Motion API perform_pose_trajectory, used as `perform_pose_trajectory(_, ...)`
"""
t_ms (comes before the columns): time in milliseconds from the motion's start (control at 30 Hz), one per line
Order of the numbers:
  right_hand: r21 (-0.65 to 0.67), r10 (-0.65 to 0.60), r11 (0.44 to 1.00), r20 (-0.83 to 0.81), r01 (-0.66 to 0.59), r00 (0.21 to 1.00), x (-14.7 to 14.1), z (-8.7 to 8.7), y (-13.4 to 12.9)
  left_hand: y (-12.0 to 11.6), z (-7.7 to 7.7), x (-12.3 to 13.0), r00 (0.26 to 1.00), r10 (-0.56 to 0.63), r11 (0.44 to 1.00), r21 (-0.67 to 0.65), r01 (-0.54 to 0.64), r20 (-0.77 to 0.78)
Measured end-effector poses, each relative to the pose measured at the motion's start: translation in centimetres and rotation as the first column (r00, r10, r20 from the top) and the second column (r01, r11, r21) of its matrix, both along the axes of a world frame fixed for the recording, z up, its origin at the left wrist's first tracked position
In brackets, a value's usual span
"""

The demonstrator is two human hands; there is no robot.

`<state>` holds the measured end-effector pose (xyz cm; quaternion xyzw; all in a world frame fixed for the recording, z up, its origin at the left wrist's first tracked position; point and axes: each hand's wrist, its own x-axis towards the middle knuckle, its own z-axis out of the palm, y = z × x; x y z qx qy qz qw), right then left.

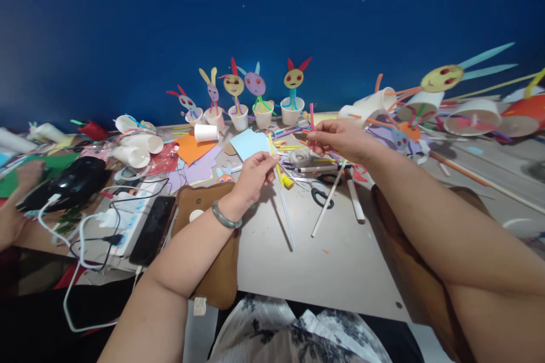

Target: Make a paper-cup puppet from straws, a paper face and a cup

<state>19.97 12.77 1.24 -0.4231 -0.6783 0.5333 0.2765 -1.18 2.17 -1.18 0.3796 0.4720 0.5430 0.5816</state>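
My left hand (254, 174) is closed in a pinch around long thin straws: a pale white straw (286, 219) slants down toward me, with a yellow straw (279, 174) beside it. Farther right, my right hand (332, 139) has its fingers pinched together over the pile, and a pink straw (312, 115) sticks up from them. Its lower end is hidden by the fingers. Below the hands lie dark-handled scissors (321, 198), a loose white straw (327, 204), a white marker (355, 198) and a small yellow object (288, 182). A roll of clear tape (299, 156) sits between the hands.
Paper cups (292, 112) with rabbit-faced figures line the blue wall; others lie tipped at right. Coloured paper (193, 148), a power strip (136, 218), a phone (153, 229) and cables crowd the left. Brown pads (208, 261) lie under my forearms. Another person's hand (29, 178) is at far left.
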Motion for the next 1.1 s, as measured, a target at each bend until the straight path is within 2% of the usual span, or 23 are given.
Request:
perform_pose_trajectory(100,0.069,-0.019,0.998,0.219,0.004,0.976,0.5,-0.1,0.4,-0.1,0.1,0.0,1.000,-0.013,1.000,-0.004,0.013,-0.011)
perform_pose_trajectory(233,0.214,-0.118,0.977,0.475,0.015,0.872,0.8,-0.4,1.0,-0.2,0.1,0.0,0.999,-0.035,0.999,-0.007,0.035,-0.021)
perform_pose_trajectory(333,0.266,-0.168,0.964,0.573,0.012,0.802,0.8,-0.5,1.2,-0.2,0.1,0.0,0.998,-0.052,0.999,-0.016,0.052,-0.028)
perform_pose_trajectory(467,0.367,-0.252,0.930,0.617,0.011,0.746,1.0,-0.2,1.5,-0.2,0.2,0.1,0.998,-0.061,0.997,-0.044,0.060,-0.027)
perform_pose_trajectory(533,0.392,-0.250,0.917,0.710,-0.075,0.658,1.2,-0.1,1.7,-0.2,0.3,0.1,0.998,-0.066,0.996,-0.059,0.065,-0.016)
perform_pose_trajectory(633,0.290,-0.148,0.924,0.871,-0.248,0.469,1.3,-0.2,1.8,-0.1,0.2,0.1,0.996,-0.084,0.993,-0.080,0.083,-0.009)
perform_pose_trajectory(700,0.238,-0.105,0.920,0.915,-0.311,0.389,1.2,-0.6,1.8,-0.1,0.1,0.0,0.995,-0.102,0.991,-0.082,0.102,-0.002)
perform_pose_trajectory(867,0.209,-0.062,0.907,0.926,-0.367,0.372,0.8,-1.4,2.0,-0.2,-0.2,0.0,0.989,-0.146,0.988,-0.055,0.146,0.007)
perform_pose_trajectory(1000,0.219,-0.069,0.898,0.927,-0.382,0.368,0.9,-1.4,2.1,-0.3,-0.3,0.0,0.985,-0.167,0.986,-0.008,0.167,-0.032)
perform_pose_trajectory(1067,0.236,-0.072,0.910,0.899,-0.342,0.431,1.1,-1.0,2.0,-0.3,-0.4,-0.1,0.984,-0.177,0.984,0.013,0.177,-0.039)
perform_pose_trajectory(1100,0.262,-0.079,0.916,0.861,-0.304,0.503,1.3,-0.8,1.9,-0.3,-0.4,-0.1,0.983,-0.178,0.984,0.018,0.179,-0.039)
